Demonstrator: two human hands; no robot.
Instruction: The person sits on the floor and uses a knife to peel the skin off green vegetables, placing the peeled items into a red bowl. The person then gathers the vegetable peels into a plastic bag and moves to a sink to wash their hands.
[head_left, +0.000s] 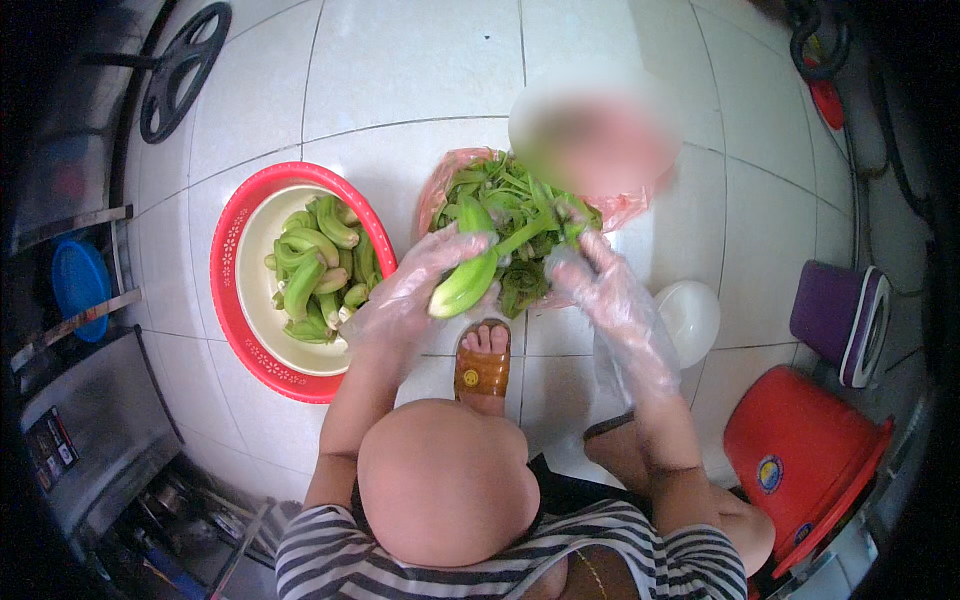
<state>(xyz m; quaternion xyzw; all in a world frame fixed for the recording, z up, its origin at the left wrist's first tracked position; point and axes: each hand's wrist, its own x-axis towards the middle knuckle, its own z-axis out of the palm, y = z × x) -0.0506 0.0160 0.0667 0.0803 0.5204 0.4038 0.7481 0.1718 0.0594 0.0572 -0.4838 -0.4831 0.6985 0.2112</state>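
Observation:
My left hand (412, 289), in a clear plastic glove, grips the thick, pale-tipped base of a green leafy vegetable stalk (469, 281). My right hand (596, 274), gloved alike, is closed at the stalk's leafy end; motion blur hides its fingertips. Below both hands, a heap of leafy greens (517, 281) lies on a pink plastic bag (442, 176) on the floor. Left of my left hand stands a red-rimmed basin (225, 281) with a cream inside. Several thick, curved green stalk pieces (304, 289) are piled in it.
A white round container (688, 322) stands beside my right wrist. Farther right are a purple-and-white box-like object (829, 319) and a red bucket (799, 450). A metal rack (75, 330) lines the left side. My sandalled foot (484, 360) is on the tiled floor (409, 64).

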